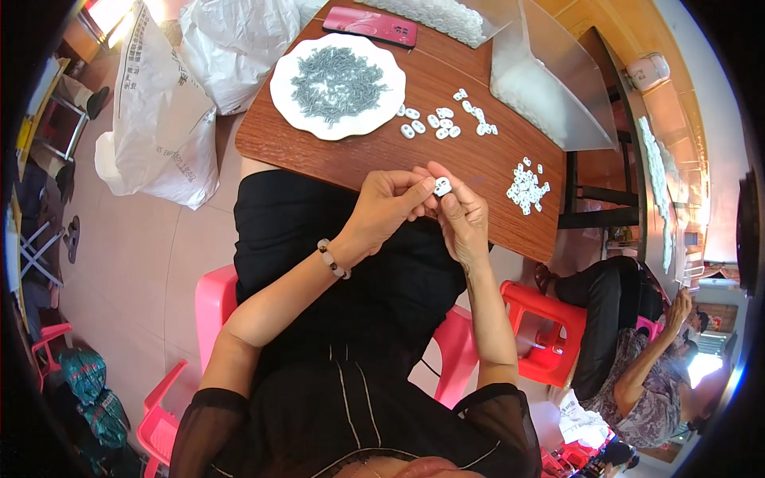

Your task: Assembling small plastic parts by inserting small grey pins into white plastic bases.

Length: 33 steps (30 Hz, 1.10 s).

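Note:
A small white oval plastic piece with holes [441, 187] is held up just over the near edge of the table. My right hand [464, 219] pinches it between thumb and fingers. From the other side, my left hand [386, 203] is closed with its thumb tip against the piece; its fingertips are partly hidden. Beyond my hands, several similar white oval pieces [443, 123] lie loose on the table. A white scalloped plate [281, 89] at the far left holds a heap of small dark grey pins [339, 80]. To the right is a pile of small white pieces [527, 190].
The brown wooden table [319, 159] carries a magenta phone [370, 27] behind the plate. A clear-sided bin [534, 92] with white pieces stands at the back right. White sacks [163, 111] sit on the floor left. Another person [637, 374] sits to the right near a red stool [550, 331].

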Available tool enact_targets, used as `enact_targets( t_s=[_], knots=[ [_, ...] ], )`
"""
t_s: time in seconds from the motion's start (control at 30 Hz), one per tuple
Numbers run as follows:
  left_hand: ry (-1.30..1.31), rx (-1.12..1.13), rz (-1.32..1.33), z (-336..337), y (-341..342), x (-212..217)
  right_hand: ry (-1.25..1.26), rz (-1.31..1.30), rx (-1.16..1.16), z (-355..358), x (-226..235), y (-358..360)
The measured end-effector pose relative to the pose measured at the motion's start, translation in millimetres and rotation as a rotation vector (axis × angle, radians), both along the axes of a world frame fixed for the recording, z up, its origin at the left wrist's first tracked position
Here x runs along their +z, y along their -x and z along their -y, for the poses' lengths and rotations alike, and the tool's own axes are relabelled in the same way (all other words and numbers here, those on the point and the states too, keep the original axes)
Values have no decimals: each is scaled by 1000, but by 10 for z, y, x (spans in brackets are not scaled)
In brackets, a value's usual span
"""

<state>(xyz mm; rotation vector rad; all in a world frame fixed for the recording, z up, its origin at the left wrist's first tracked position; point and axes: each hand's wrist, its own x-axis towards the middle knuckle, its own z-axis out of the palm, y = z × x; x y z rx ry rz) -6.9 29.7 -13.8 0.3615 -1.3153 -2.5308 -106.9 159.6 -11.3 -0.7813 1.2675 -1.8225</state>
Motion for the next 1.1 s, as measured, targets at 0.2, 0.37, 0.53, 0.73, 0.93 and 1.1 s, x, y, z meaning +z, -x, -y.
enact_targets(
  t_s=[0.2, 0.37, 0.53, 0.73, 0.93, 1.1],
  knots=[
    [14, -4, 25, 4, 3, 55, 3, 1, -18, 22, 41, -7],
    [175, 43, 52, 13, 18, 87, -19, 55, -32, 50, 130, -30],
    [616, 154, 57, 144, 49, 211, -128, -301, -174, 1, 322, 183],
    [823, 274, 83, 294, 130, 64, -268, -711, -465, -29, 1012, 797],
    [909, 316, 98, 285, 125, 46, -575, -1311, -986, 3, 1610, 1837],
    [877, 314, 61, 280, 95, 42, -875, -1424, -1010, -45, 1470, 2241]
  ],
)
